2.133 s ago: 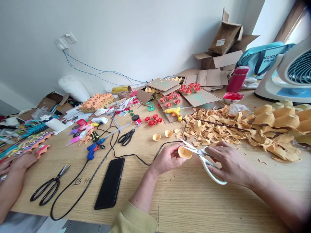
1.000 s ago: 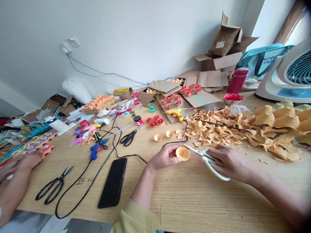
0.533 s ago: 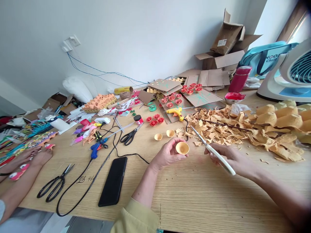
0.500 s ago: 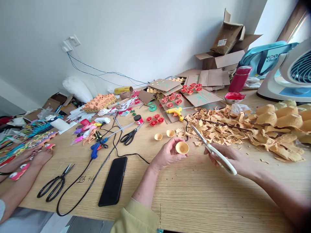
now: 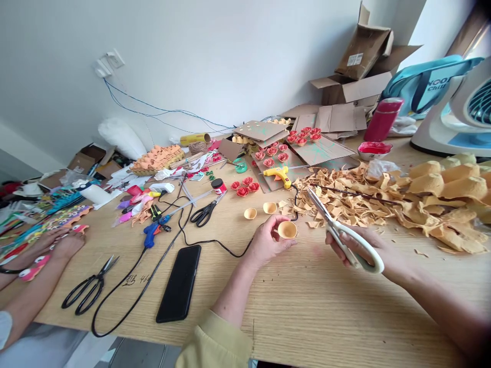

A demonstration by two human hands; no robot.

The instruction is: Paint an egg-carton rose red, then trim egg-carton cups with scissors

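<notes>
Between the thumb and fingers of my left hand [image 5: 268, 241] is a small yellow egg-carton cup [image 5: 287, 230], its hollow side facing me. My right hand [image 5: 364, 248] grips white-handled scissors [image 5: 330, 221], whose blades point up and away to the left, apart from the cup. Beyond my left hand, two more cut cups, a smaller one [image 5: 250, 213] and another [image 5: 269, 207], sit on the wooden table [image 5: 307, 312]. Yellow carton scraps [image 5: 345, 202] are heaped past the scissors' tips.
A yellow glue gun [image 5: 281, 176] lies by red paper roses [image 5: 245, 186]. Left are a phone [image 5: 178, 284], black scissors [image 5: 88, 287], a blue glue gun [image 5: 153, 231] and its looping cord. A co-worker's hands [image 5: 63, 245] are at far left; a fan [image 5: 452, 117] stands right.
The cup has turned and tipped slightly in my left hand. My right hand has drawn the scissors a little to the right, and their handles look wider apart.
</notes>
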